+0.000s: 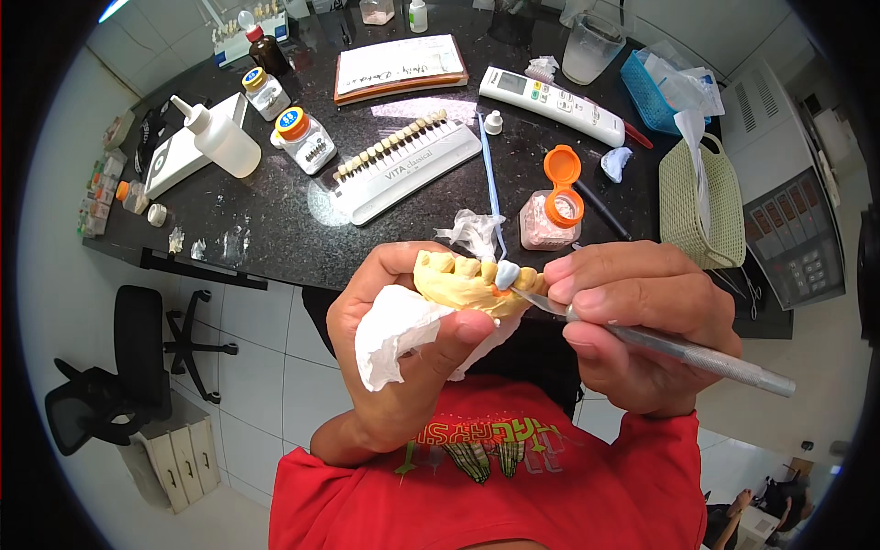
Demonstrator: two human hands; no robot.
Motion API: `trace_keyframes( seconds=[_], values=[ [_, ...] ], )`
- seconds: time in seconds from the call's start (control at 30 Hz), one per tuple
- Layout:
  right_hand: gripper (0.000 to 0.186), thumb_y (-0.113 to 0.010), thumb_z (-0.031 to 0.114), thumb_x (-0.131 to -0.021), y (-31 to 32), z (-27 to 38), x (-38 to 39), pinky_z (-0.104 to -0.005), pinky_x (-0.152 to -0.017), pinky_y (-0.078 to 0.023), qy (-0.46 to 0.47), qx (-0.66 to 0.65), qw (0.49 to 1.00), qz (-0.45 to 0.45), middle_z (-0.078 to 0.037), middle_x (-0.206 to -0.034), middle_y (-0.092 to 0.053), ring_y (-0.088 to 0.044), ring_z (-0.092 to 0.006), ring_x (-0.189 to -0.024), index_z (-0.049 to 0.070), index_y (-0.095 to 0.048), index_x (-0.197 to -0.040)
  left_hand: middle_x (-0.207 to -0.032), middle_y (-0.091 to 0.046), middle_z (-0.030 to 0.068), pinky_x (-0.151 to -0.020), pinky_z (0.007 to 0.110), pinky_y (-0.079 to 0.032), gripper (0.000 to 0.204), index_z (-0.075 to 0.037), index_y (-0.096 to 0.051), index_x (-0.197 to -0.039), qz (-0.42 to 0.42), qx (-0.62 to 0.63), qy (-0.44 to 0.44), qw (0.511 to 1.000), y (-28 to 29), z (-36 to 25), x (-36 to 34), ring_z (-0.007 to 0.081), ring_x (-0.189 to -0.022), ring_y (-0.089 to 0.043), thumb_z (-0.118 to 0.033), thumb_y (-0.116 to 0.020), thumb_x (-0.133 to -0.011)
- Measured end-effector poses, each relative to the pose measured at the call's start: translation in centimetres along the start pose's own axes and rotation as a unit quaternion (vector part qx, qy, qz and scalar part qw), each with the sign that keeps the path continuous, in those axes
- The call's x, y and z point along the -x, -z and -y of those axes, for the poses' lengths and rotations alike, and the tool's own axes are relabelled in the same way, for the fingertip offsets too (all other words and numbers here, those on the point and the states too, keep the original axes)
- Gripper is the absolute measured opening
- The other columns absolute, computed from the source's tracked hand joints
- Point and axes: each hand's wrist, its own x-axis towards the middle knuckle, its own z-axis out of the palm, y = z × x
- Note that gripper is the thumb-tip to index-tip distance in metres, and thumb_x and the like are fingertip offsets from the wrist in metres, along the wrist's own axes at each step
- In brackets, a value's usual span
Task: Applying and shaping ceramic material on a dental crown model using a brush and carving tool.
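Observation:
My left hand [414,394] is wrapped round a yellow plaster dental cast [456,286], with a white tissue [390,341] tucked between palm and cast. One tooth on the cast is a pale blue-grey crown [507,275], with a small orange-red patch just below it. A slim metal-handled carving knife [669,344] is pinched in my right hand [655,307] like a pen. Its pointed blade reaches the cast beside the crown; whether it touches the crown itself I cannot tell.
Beyond my hands on the black counter [275,206] lie a tooth shade guide [412,174], an open pink-powder jar [548,225], a crumpled tissue [472,232] and a blue stick-like tool [490,183]. Farther off are a squeeze bottle [225,142], a white remote [550,105] and a woven basket [701,202].

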Motion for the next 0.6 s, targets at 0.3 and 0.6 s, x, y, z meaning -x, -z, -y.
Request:
trace_keyframes(
  seconds=[0.3,0.6],
  values=[
    [0.021,-0.073,0.006,-0.081,0.10,-0.06,-0.39,-0.0352,-0.068,-0.059,0.010,-0.006,1.000,0.020,-0.017,-0.082,-0.065,-0.068,-0.0256,-0.076,-0.002,-0.058,-0.093,-0.095,-0.066,0.0075,-0.075,0.023,-0.051,0.044,0.001,-0.053,-0.108,0.010,-0.023,-0.013,1.000,0.15,-0.22,-0.01,0.0093,-0.085,-0.062,-0.013,-0.081,-0.077],
    [0.022,-0.073,0.012,-0.082,0.21,-0.16,-0.54,-0.0344,-0.067,-0.056,0.034,0.028,0.999,0.027,-0.015,-0.085,-0.067,-0.068,-0.0289,-0.079,0.003,-0.057,-0.094,-0.094,-0.066,0.0067,-0.071,0.022,-0.050,0.043,0.001,-0.053,-0.106,-0.002,0.017,0.000,1.000,-0.05,0.00,0.04,0.0079,-0.082,-0.062,-0.013,-0.081,-0.076]
  ],
)
